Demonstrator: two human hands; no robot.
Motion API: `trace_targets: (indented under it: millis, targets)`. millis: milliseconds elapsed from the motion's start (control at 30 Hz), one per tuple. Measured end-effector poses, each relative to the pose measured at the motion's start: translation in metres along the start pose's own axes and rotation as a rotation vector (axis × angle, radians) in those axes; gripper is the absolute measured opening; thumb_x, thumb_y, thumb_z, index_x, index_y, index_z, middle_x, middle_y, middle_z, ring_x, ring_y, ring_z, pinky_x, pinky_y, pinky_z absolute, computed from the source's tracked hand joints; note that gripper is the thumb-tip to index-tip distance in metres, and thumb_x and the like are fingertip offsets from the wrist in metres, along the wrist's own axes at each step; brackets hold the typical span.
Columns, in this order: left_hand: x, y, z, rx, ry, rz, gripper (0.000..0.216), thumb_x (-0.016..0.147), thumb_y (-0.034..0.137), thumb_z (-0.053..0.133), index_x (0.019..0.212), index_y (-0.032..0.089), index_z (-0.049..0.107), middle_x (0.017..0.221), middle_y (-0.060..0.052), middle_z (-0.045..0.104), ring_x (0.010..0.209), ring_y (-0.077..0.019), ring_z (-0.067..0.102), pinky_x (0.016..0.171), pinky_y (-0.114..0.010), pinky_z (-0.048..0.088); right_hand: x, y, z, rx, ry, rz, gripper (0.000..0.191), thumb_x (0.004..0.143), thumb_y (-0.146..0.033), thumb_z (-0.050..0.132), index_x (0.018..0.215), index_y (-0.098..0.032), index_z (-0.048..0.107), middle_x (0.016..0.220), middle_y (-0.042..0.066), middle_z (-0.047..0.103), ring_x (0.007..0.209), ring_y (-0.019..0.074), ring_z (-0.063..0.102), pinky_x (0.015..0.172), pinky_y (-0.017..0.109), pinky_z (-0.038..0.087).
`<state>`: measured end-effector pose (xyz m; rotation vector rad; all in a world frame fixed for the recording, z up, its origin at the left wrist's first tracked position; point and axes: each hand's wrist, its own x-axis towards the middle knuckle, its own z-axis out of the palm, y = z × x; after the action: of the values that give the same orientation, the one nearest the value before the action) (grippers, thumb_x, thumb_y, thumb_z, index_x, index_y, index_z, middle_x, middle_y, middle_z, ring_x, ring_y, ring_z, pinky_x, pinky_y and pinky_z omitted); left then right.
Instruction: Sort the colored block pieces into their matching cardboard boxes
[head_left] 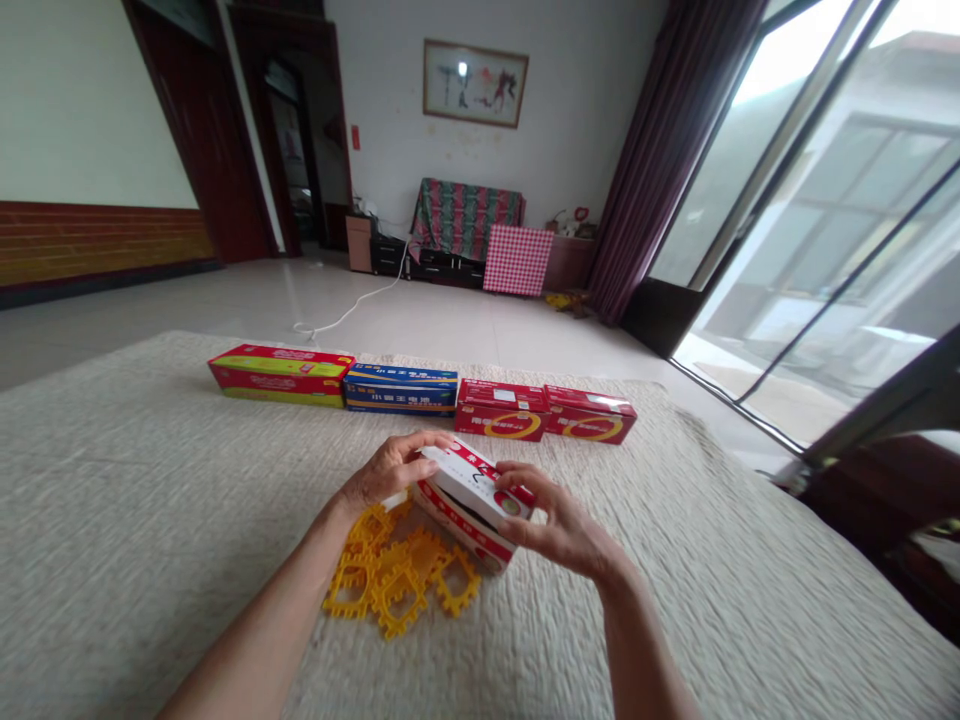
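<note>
Both my hands grip a small red and white cardboard box point(472, 500), held tilted just above a beige textured cover point(150, 520). My left hand point(386, 468) wraps over the box's far left end with fingers curled. My right hand point(559, 525) pinches its right end. Under and to the left of the box lies a heap of several yellow plastic puzzle-edged frames point(397, 580), touching the cover.
A row of boxes lines the cover's far edge: a long red and yellow box point(281, 375), a blue box point(401, 390) and two red boxes point(501, 410) point(592, 415). Beyond is tiled floor, a white cable, a covered cabinet and big windows on the right.
</note>
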<state>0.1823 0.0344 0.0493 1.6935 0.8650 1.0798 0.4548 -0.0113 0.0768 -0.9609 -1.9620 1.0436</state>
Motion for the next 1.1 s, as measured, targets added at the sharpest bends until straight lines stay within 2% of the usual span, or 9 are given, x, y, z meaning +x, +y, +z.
trace_targets:
  millis: [200, 433, 533, 633, 767, 1000, 1100]
  targets:
    - [0.003, -0.01, 0.001, -0.031, 0.061, -0.015, 0.042, 0.075, 0.036, 0.066, 0.113, 0.017, 0.067, 0.131, -0.012, 0.06, 0.12, -0.0278, 0.054, 0.105, -0.042, 0.039, 0.003, -0.003, 0.008, -0.222, 0.056, -0.053, 0.029, 0.075, -0.021, 0.065, 0.104, -0.023, 0.065, 0.126, 0.007, 0.057, 0.109, 0.0236, 0.057, 0.095, 0.041, 0.047]
    - [0.007, -0.023, 0.005, -0.004, 0.178, -0.052, 0.049, 0.075, 0.044, 0.068, 0.116, 0.017, 0.066, 0.129, -0.012, 0.062, 0.12, -0.0268, 0.055, 0.106, -0.04, 0.039, 0.006, -0.006, 0.01, -0.225, 0.124, -0.079, 0.03, 0.076, -0.019, 0.058, 0.105, -0.023, 0.063, 0.114, 0.007, 0.063, 0.098, 0.0214, 0.061, 0.087, 0.038, 0.05]
    - [0.006, -0.02, 0.006, -0.019, 0.161, -0.046, 0.047, 0.075, 0.042, 0.068, 0.114, 0.017, 0.066, 0.129, -0.012, 0.061, 0.12, -0.0263, 0.055, 0.105, -0.039, 0.04, 0.006, -0.008, 0.01, -0.239, 0.097, -0.065, 0.031, 0.075, -0.018, 0.059, 0.105, -0.022, 0.063, 0.119, 0.008, 0.061, 0.103, 0.0221, 0.059, 0.09, 0.04, 0.049]
    - [0.003, -0.013, 0.005, -0.11, 0.091, -0.05, 0.038, 0.072, 0.038, 0.068, 0.103, 0.016, 0.068, 0.134, -0.013, 0.057, 0.118, -0.0277, 0.055, 0.101, -0.039, 0.042, 0.004, -0.007, 0.01, -0.242, 0.039, -0.044, 0.029, 0.075, -0.019, 0.063, 0.104, -0.023, 0.063, 0.128, 0.008, 0.055, 0.111, 0.0235, 0.056, 0.094, 0.041, 0.047]
    - [-0.001, -0.006, 0.001, -0.146, 0.022, -0.097, 0.028, 0.068, 0.034, 0.068, 0.09, 0.015, 0.068, 0.135, -0.013, 0.055, 0.117, -0.0295, 0.056, 0.1, -0.041, 0.042, 0.003, -0.001, 0.011, -0.227, -0.001, -0.045, 0.022, 0.077, -0.024, 0.065, 0.099, -0.024, 0.065, 0.133, 0.007, 0.051, 0.112, 0.0228, 0.056, 0.092, 0.041, 0.049]
    - [-0.001, -0.014, -0.002, -0.011, 0.028, -0.089, 0.021, 0.074, 0.033, 0.061, 0.084, 0.018, 0.072, 0.135, -0.009, 0.057, 0.125, -0.0293, 0.051, 0.11, -0.044, 0.03, 0.003, 0.0, 0.014, -0.229, 0.012, 0.022, 0.022, 0.074, -0.027, 0.068, 0.096, -0.023, 0.065, 0.135, 0.008, 0.048, 0.112, 0.0248, 0.056, 0.092, 0.045, 0.048]
    - [-0.001, -0.014, -0.001, 0.004, 0.047, -0.1, 0.017, 0.071, 0.028, 0.061, 0.08, 0.019, 0.072, 0.135, -0.009, 0.057, 0.125, -0.0292, 0.051, 0.11, -0.044, 0.03, 0.003, 0.001, 0.016, -0.29, -0.014, 0.068, 0.033, 0.067, -0.028, 0.074, 0.098, -0.023, 0.063, 0.136, 0.01, 0.046, 0.11, 0.026, 0.055, 0.09, 0.043, 0.049]
